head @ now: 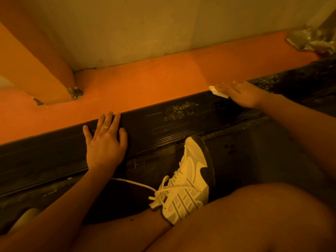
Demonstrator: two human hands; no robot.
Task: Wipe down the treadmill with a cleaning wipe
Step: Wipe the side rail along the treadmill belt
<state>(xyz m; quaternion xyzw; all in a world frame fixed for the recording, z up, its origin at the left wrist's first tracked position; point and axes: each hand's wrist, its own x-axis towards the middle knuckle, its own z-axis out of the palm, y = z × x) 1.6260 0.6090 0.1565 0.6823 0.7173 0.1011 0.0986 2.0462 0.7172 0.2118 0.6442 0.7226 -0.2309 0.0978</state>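
ribbed dusty black plastic treadmill rail [163,122], white paper-like wipe [217,91], matt orange floor [145,84]

We look through one wide-angle camera on the person's head, tilted steeply down and forward. It sits close over the treadmill rail [163,124], which crosses the picture from the left edge up to the right edge. A bare knee [263,215] and a shoe [189,179] fill the near bottom. Past the rail's far edge lie the orange floor [145,84] and the wall [145,24].
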